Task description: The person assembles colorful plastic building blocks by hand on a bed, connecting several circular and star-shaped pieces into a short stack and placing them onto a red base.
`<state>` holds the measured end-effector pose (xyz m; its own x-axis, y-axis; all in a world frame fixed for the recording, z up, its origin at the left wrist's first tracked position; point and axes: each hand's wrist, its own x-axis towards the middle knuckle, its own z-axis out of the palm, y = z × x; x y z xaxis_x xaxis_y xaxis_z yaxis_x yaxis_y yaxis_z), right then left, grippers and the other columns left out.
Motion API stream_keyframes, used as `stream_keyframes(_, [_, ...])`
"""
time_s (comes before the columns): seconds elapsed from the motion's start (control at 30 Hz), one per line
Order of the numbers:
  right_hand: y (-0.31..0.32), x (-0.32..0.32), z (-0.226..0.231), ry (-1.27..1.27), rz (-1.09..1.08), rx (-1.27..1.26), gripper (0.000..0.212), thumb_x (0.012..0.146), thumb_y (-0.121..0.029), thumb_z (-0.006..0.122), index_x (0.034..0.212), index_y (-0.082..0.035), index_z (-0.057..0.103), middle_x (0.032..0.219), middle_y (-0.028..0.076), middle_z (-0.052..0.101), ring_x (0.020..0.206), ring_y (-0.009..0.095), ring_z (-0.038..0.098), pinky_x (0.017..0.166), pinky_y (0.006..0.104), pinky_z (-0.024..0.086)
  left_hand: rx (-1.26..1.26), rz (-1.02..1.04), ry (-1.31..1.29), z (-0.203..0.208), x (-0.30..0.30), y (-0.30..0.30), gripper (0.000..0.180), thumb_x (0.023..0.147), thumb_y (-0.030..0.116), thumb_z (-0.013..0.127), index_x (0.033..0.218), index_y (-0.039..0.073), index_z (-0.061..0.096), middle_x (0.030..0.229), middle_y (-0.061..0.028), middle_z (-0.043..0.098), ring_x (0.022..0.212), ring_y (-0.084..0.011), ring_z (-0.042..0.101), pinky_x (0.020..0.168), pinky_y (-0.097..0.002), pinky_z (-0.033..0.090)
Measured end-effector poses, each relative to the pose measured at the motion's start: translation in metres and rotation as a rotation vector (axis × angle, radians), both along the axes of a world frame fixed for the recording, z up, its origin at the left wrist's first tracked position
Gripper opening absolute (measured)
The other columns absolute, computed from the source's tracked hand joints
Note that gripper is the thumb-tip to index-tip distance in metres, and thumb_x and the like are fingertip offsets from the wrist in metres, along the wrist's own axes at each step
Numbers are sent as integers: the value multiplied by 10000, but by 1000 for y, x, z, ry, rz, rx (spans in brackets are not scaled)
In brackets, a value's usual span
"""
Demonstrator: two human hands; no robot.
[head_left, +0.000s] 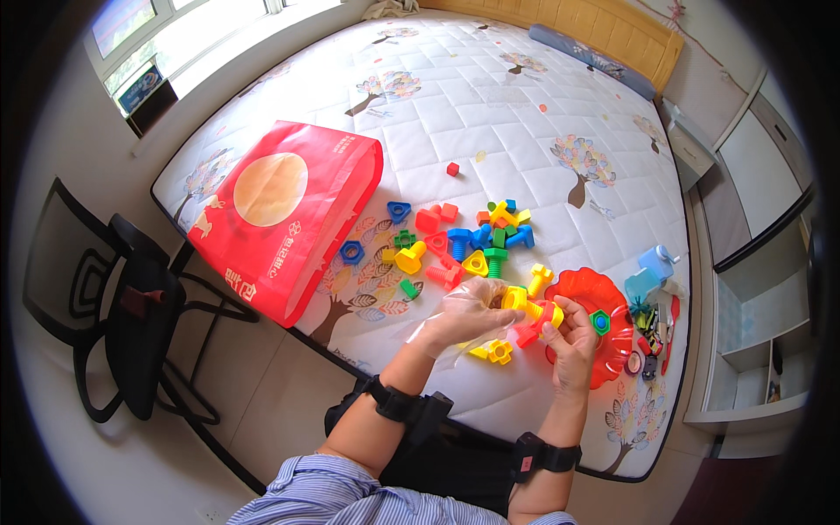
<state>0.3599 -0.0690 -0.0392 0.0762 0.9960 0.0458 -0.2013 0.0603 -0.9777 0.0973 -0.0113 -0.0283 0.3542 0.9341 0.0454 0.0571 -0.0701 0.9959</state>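
Observation:
My left hand (465,313), with clear plastic film around it, is closed on the head of a yellow toy bolt (514,298). My right hand (572,345) pinches a red and yellow toy nut (552,313) at the bolt's other end; the fingers partly hide it. Beneath and beside my hands lie a yellow flower-shaped nut (500,352) and another yellow bolt (541,276). A scalloped red bowl (619,357) sits just right of my right hand, with a green nut with a blue centre (600,322) in it.
Several blue, green, red and yellow toy bolts and nuts (495,261) are spread over the mattress (472,105). A large red paper bag (297,175) lies at left. At right are a light blue bottle (656,262) and small items. A black chair (131,324) stands left of the bed.

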Motion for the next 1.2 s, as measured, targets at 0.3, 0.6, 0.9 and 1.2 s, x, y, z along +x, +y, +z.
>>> stream_keyframes(0.3, [-2, -2, -1, -37, 33, 35, 528, 1110, 35, 905, 1610, 40, 735, 1503, 133, 835, 1367, 210, 813, 1219, 383, 665, 76, -119, 376, 17, -2, 0, 628, 1051, 329, 1020, 1576, 44, 826, 1134, -133, 924, 977, -213, 861, 900, -418, 679])
stream_keyframes(0.6, [-7, -36, 5, 24, -13, -26, 531, 1109, 21, 920, 1608, 30, 740, 1451, 104, 855, 1313, 162, 820, 1086, 333, 703, 184, -133, 149, -3, -23, -3, 847, 1038, 156, 1030, 1817, 126, 699, 1499, -182, 882, 1177, -198, 857, 1003, -369, 698])
stream_keyframes(0.9, [-2, -30, 0, 91, -16, -91, 428, 1110, -11, 903, 1515, 39, 774, 1321, 144, 894, 1059, 189, 897, 907, 337, 748, 25, -103, 145, 16, -24, -11, 631, 1118, 166, 959, 1724, 163, 784, 1629, -63, 831, 1411, -213, 793, 1240, -405, 618])
stream_keyframes(1.2, [3, -24, 1, -32, -137, -95, 408, 1096, 4, 914, 1484, 21, 788, 1323, 118, 895, 1129, 144, 859, 963, 314, 715, 261, -33, 431, -5, -26, -5, 713, 992, 278, 1040, 1655, 128, 826, 1456, -181, 883, 1331, -349, 848, 1162, -458, 668])
